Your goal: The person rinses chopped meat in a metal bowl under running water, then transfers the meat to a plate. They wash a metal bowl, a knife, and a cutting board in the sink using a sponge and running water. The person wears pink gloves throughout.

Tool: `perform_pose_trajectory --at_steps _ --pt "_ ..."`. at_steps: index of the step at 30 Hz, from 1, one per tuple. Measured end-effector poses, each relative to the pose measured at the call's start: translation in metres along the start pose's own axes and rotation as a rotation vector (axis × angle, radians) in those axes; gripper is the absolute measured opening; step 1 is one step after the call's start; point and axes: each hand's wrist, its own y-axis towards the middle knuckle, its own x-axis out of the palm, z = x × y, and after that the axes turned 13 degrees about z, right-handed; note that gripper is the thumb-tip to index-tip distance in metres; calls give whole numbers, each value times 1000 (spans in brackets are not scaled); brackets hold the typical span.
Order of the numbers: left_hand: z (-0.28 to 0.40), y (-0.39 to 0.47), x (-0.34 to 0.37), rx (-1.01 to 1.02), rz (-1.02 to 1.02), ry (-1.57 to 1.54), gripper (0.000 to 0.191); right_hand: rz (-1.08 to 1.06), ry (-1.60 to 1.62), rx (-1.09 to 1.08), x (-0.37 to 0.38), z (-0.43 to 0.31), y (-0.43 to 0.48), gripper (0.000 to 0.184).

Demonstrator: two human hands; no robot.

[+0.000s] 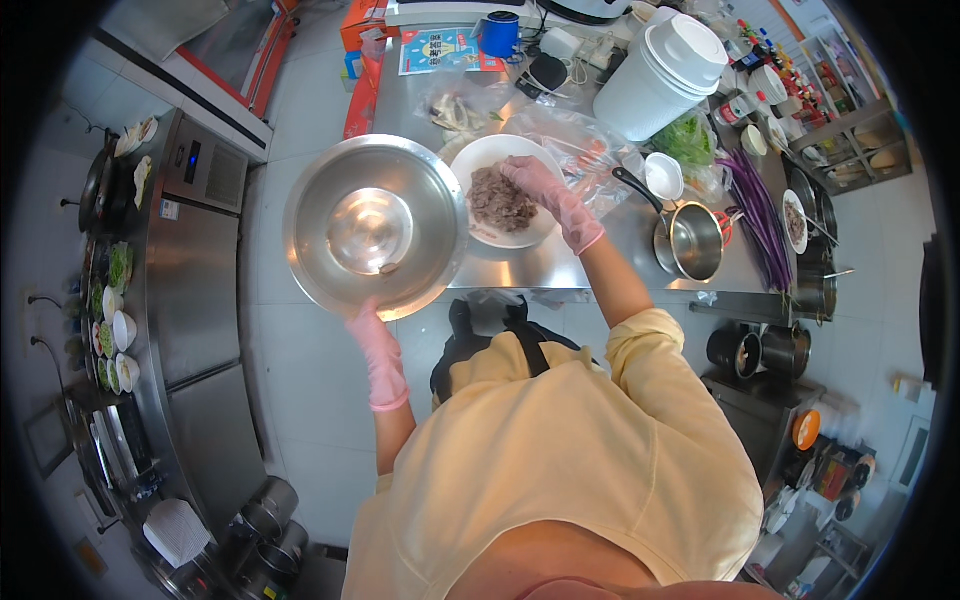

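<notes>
My left hand (377,354), in a pink glove, grips the near rim of a large stainless steel basin (315,225). One small scrap of meat (388,268) lies inside the basin, which sticks out past the counter's front edge. To its right, a white bowl (544,232) stands on the counter, holding a heap of brownish sliced meat (499,201). My right hand (544,185), gloved too, reaches over the bowl with its fingertips on the top of the heap. Whether meat is pinched between those fingers cannot be told.
A small steel saucepan (690,241) with a black handle stands right on the steel counter (517,270), beside long purple vegetable stems (754,210). Behind are plastic bags (555,142), a tall white tub (649,90) and a blue mug (499,35). A steel refrigerator (199,300) stands left.
</notes>
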Motion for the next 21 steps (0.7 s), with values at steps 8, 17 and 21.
perform_pose_trajectory --at_steps 8,17,21 --pt "4 1 -6 11 9 -15 45 -7 354 27 -17 -2 9 19" --pt "5 -9 -8 12 -4 -2 45 4 565 -262 40 -87 -69 10" --pt "1 -12 -4 35 -58 95 51 -353 -154 -561 115 -92 -106 19"
